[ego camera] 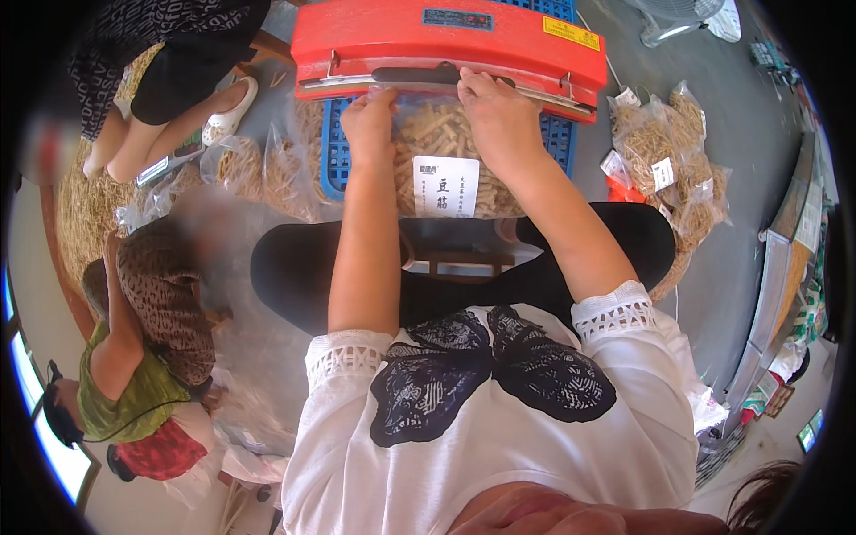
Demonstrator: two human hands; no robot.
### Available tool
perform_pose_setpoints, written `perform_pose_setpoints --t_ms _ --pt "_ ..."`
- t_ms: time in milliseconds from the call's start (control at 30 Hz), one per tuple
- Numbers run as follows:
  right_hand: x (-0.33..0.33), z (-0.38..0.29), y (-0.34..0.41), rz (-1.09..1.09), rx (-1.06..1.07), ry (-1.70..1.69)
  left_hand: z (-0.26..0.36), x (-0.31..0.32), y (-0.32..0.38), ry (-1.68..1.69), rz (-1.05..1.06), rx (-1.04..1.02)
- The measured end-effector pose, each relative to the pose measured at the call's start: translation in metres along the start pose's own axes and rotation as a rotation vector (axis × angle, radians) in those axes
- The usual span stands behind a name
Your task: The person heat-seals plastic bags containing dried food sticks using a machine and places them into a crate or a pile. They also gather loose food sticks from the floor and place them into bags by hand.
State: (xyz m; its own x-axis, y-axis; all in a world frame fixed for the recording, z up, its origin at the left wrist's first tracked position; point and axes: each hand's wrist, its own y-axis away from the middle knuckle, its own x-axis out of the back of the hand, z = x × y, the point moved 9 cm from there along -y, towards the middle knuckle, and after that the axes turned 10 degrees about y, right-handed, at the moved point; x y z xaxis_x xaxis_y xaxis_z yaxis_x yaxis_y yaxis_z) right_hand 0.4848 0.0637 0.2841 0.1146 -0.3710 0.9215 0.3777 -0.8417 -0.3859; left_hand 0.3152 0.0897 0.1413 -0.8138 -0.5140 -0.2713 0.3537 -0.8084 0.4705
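A clear plastic bag (pixel 428 130) of dried, stick-shaped pieces, with a white printed label (pixel 446 186), stands before me. Its mouth reaches up to the metal sealing bar (pixel 338 81) of a red bag sealer (pixel 381 37). My left hand (pixel 369 126) pinches the bag's upper left edge just below that bar. Over the right part of the bar's black handle (pixel 414 75) lie the fingers of my right hand (pixel 500 124). The sealer rests on a blue plastic crate (pixel 334 157), partly hidden by the bag and my arms. The bag's upper right corner is behind my right hand.
Filled bags (pixel 669 150) are piled on the floor at right, and more filled bags (pixel 291 170) lie at left. Co-workers (pixel 147 374) sit at left by a large heap of dried sticks (pixel 73 221). A fan (pixel 675 10) stands at upper right.
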Motion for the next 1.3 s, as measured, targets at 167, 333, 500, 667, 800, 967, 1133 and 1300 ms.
perform_pose_setpoints --t_ms 167,333,500,667,800,967,1133,1300 --pt "-0.002 0.002 0.005 0.048 -0.043 0.005 -0.007 -0.002 -0.006 0.045 -0.03 -0.002" --pt "0.002 -0.002 0.006 0.027 0.009 0.066 -0.003 0.001 -0.008 0.013 -0.026 -0.04" --pt "-0.013 0.108 0.12 0.508 -1.188 -0.726 0.001 -0.011 0.012 0.112 -0.114 -0.073" --pt "-0.065 0.072 0.116 -0.035 -1.029 -1.652 0.029 -0.022 0.096 -0.09 -0.226 -0.237" --pt "-0.011 0.051 0.089 0.094 -0.766 -1.197 0.05 -0.005 0.128 0.217 -0.242 -0.385" --pt "0.07 0.129 0.148 0.308 -1.066 -0.85 0.118 -0.002 0.16 0.019 -0.353 -0.528" --pt "0.21 0.286 0.226 1.066 -0.89 -0.524 0.176 0.159 0.119 -0.102 0.044 -0.481" --pt "0.226 0.353 0.298 0.944 -1.297 0.329 0.113 0.359 0.022 -0.287 0.479 -0.143"
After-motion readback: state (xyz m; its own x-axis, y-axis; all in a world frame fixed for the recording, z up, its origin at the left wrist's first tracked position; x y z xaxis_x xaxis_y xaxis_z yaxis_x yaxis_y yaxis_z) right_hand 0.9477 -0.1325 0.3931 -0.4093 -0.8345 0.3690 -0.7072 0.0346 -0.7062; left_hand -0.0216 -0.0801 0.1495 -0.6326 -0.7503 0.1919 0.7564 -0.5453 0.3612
